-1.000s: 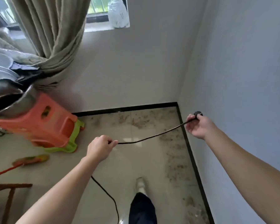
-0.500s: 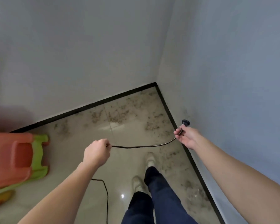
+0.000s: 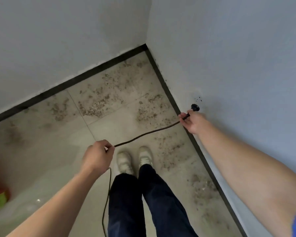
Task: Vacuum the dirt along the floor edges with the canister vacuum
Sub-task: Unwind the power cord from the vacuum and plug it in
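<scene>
Tiled floor (image 3: 41,159): dirt (image 3: 99,103) lies scattered along both wall edges, against the black skirting (image 3: 169,93). Black cord (image 3: 147,133) spans (slack) between left hand (image 3: 97,155), grip pinching it, and right hand (image 3: 193,121), grip curled round it just behind the plug (image 3: 195,107).

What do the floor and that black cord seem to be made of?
Floor: beige tile, likely glazed ceramic; grout lines and a bright glint show. Power cord: dark, matte rubber or plastic sheath, judging by its limp sag.
</scene>
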`<state>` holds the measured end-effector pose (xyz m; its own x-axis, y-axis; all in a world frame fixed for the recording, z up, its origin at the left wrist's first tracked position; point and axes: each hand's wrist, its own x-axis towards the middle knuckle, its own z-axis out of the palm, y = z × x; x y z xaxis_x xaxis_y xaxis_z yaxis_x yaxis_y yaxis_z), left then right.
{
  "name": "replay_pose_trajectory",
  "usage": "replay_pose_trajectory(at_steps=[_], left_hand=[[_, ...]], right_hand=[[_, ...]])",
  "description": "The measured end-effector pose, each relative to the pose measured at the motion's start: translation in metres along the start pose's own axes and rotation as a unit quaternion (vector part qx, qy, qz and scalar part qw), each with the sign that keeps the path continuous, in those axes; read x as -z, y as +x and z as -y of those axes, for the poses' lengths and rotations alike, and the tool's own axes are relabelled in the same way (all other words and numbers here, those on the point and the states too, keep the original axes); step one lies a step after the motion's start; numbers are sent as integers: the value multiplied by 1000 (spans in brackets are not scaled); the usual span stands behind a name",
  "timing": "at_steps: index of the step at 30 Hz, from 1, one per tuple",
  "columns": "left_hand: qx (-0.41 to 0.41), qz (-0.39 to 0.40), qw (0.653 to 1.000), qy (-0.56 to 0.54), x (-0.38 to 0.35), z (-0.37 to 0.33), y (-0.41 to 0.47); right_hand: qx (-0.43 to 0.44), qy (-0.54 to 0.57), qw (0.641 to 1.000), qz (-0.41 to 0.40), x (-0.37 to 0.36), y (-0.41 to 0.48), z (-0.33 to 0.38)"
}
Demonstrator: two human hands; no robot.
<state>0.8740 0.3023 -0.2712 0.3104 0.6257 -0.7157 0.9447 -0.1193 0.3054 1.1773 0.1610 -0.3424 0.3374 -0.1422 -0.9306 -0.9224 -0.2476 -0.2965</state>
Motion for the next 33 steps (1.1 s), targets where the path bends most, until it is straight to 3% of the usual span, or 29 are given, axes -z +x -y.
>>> replay_pose_trajectory(at_steps=[9,19,27,33], left_hand=[[-15,66,998,3,-44,-17,66],[-38,76,996,32,-41,-28,79],[-60,92,994,25,-55,-34,79],[-95,90,991,1,-57,-29,80]], right_hand=[[19,42,997,-59,-19,73,13],[31,169,985,-36,-23,74,17],[-10,224,974,-42,-29,72,27],[2,184,981,-60,-24,74,37]])
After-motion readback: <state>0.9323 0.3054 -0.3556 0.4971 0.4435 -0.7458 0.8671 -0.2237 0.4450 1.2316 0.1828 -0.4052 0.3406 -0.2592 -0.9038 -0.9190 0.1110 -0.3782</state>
